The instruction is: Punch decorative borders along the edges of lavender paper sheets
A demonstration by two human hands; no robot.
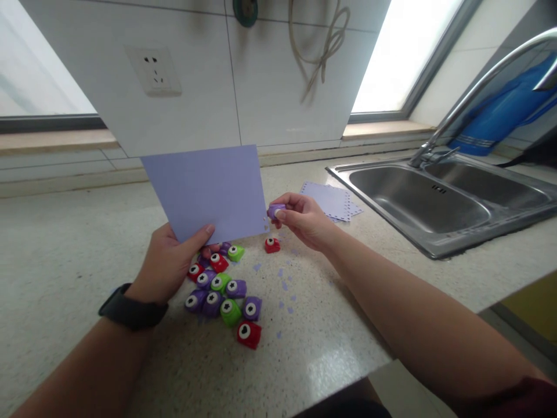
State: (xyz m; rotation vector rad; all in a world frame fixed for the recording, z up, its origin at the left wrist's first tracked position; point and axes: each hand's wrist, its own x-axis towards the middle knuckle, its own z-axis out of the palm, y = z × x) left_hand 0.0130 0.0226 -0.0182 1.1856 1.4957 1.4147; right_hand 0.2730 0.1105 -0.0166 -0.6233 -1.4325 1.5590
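Note:
My left hand grips a lavender sheet of paper by its lower left corner, thumb on the front. The sheet is held up off the counter, with a few small punched holes near its lower right corner. Between the thumb and fingers of my right hand is a purple craft punch, close to the sheet's right edge. A red craft punch sits on the counter just below. Several more punches in purple, green and red, such as a green one, cluster below the sheet.
Punched lavender sheets lie stacked at the back, beside the steel sink with its faucet. Small paper scraps are scattered over the speckled counter. A tiled wall with a socket stands behind.

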